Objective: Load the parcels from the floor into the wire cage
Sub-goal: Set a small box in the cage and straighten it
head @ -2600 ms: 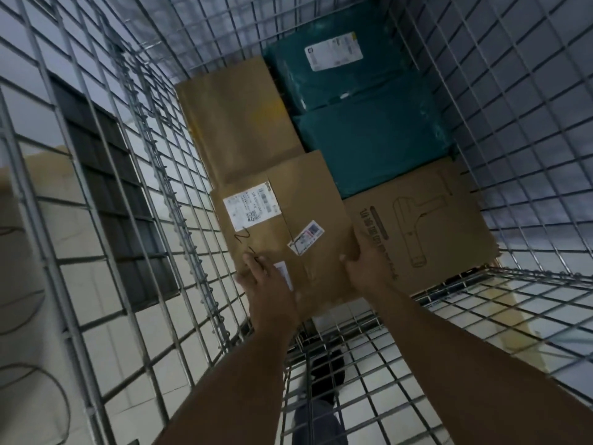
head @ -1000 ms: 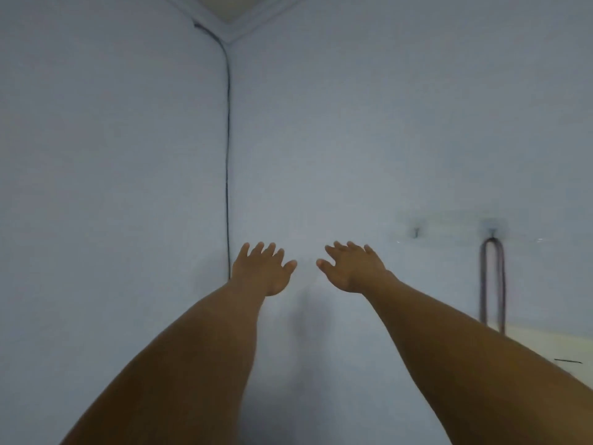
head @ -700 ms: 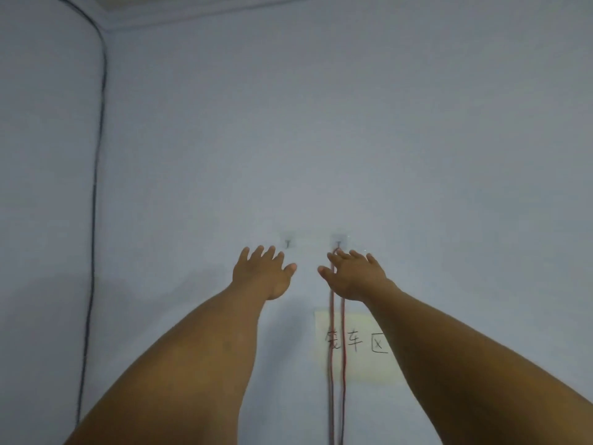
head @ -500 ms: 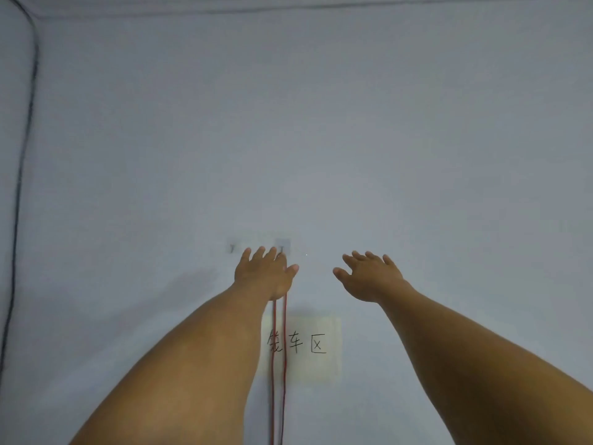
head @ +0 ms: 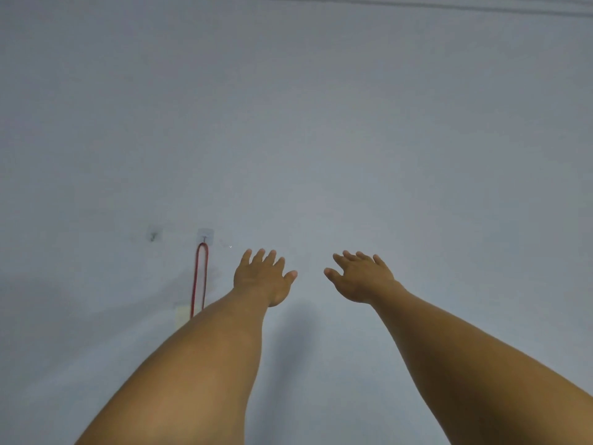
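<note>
You turned right, so the red cord [head: 199, 277] sat at nine o'clock from your left hand [head: 261, 279]; it and your right hand [head: 362, 279] had fingers [head: 261, 255] splayed and empty, probably freed for the next parcel.

The wall [head: 321, 123] is showing a plain, pale blue-grey all over, shading a little darker toward its lower left. Along the top a darker grey line [head: 449, 3] is running across it. A bright red cord [head: 194, 277] is hanging as a thin loop from a clear, whitish hook [head: 205, 236]; a second hook [head: 154, 234] beside it is looking greyish with a dark speck. A pale cream paper [head: 181, 316] is peeking out by the cord. A soft grey shadow [head: 295, 342] is lying below the left hand [head: 261, 279] and right hand [head: 361, 277].
</note>
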Demonstrator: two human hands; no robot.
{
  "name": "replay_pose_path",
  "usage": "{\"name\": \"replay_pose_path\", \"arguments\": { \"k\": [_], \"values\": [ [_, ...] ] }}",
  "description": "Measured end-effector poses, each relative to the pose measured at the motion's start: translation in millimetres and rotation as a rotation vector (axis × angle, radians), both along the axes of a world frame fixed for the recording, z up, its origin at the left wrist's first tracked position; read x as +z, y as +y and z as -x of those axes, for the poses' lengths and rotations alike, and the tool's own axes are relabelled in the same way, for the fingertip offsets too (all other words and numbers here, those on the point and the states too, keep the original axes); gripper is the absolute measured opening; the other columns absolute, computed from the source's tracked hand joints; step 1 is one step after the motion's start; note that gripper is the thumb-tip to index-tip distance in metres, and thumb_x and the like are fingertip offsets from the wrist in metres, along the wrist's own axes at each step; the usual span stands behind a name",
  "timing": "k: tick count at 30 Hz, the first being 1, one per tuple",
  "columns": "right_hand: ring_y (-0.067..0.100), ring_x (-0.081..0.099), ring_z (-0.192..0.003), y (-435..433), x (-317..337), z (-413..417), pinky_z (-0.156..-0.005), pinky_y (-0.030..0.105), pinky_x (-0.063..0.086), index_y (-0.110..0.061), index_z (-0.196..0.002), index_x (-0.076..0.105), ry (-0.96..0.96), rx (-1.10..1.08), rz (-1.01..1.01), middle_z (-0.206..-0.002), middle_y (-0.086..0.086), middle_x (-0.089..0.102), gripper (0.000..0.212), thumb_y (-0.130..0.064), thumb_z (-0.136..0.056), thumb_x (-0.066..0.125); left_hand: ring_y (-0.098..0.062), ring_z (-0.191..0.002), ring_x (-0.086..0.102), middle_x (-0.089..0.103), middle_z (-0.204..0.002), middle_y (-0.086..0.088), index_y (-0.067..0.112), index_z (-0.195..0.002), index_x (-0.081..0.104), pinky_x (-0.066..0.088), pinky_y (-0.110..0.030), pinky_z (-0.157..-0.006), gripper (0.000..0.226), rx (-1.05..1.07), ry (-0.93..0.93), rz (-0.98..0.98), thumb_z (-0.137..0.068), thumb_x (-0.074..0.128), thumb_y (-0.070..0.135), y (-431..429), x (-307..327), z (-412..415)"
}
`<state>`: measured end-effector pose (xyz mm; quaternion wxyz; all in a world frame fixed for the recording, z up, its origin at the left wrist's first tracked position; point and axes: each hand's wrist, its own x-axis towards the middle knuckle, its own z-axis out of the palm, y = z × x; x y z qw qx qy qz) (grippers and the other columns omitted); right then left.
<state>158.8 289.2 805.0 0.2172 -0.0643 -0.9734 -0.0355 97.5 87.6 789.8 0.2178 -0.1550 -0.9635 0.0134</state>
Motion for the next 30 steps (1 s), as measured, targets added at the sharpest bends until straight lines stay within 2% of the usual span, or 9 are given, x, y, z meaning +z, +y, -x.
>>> {"name": "replay_pose_path", "arguments": {
  "k": [9, 14, 17, 21, 24, 28, 30],
  "values": [
    [0.021, 0.005, -0.157, 42, -39, 23, -0.126, 0.047, 0.001, -0.028, -0.163, 0.012, -0.039, -0.007, 0.062, -0.170, -0.004, 0.008, 0.068, -0.061, -0.104, 0.015, -0.023, -0.158, -0.006, -0.004, -0.172, 0.003, 0.025, -0.164, 0.006, -0.007, -0.047, -0.126, 0.067, -0.017, -0.075, -0.035, -0.105, 0.004, 0.057, 39, -27, 27],
    [0.021, 0.013, -0.156, 62, -101, 58, -0.126, 0.048, 0.004, -0.022, -0.162, 0.016, -0.124, -0.051, 0.176, -0.169, -0.002, 0.017, 0.070, -0.060, -0.104, 0.017, -0.023, -0.158, -0.003, 0.000, -0.172, 0.003, 0.025, -0.164, 0.009, -0.005, -0.046, -0.127, 0.067, -0.063, -0.180, -0.058, -0.105, 0.006, 0.057, 62, -94, 63],
    [0.025, 0.024, -0.152, 66, -170, 80, -0.125, 0.047, 0.011, -0.019, -0.161, 0.020, -0.211, -0.055, 0.237, -0.166, 0.002, 0.027, 0.071, -0.061, -0.103, 0.019, -0.024, -0.158, 0.002, 0.005, -0.172, 0.001, 0.023, -0.164, 0.012, -0.002, -0.047, -0.127, 0.067, -0.065, -0.275, -0.054, -0.106, 0.008, 0.056, 72, -164, 85],
    [0.030, 0.038, -0.145, 85, -291, 98, -0.116, 0.046, 0.030, -0.021, -0.159, 0.027, -0.430, -0.099, 0.333, -0.159, 0.005, 0.040, 0.071, -0.063, -0.102, 0.024, -0.028, -0.157, 0.011, 0.012, -0.171, -0.005, 0.019, -0.163, 0.019, 0.006, -0.050, -0.126, 0.069, -0.056, -0.453, 0.005, -0.106, 0.011, 0.057, 87, -286, 108],
    [0.033, 0.044, -0.139, 109, -403, 104, -0.110, 0.047, 0.037, -0.022, -0.156, 0.034, -0.598, -0.161, 0.431, -0.154, 0.008, 0.045, 0.070, -0.065, -0.102, 0.025, -0.029, -0.156, 0.017, 0.017, -0.170, -0.008, 0.017, -0.162, 0.022, 0.012, -0.049, -0.126, 0.072, -0.018, -0.640, 0.039, -0.105, 0.011, 0.060, 98, -393, 115],
    [0.036, 0.052, -0.127, 140, -563, 90, -0.095, 0.046, 0.043, -0.014, -0.148, 0.042, -0.714, -0.266, 0.544, -0.143, 0.014, 0.052, 0.068, -0.061, -0.102, 0.026, -0.032, -0.151, 0.027, 0.025, -0.167, -0.012, 0.013, -0.160, 0.025, 0.021, -0.047, -0.123, 0.075, 0.041, -0.907, -0.040, -0.105, 0.013, 0.062, 107, -551, 102],
    [0.036, 0.052, -0.127, 153, -646, 78, -0.097, 0.047, 0.043, -0.011, -0.147, 0.042, -0.788, -0.330, 0.619, -0.144, 0.015, 0.052, 0.069, -0.061, -0.102, 0.027, -0.035, -0.147, 0.034, 0.030, -0.164, -0.016, 0.010, -0.158, 0.029, 0.030, -0.046, -0.118, 0.077, 0.106, -1.041, -0.122, -0.104, 0.017, 0.064, 113, -631, 89]
  ]
}}
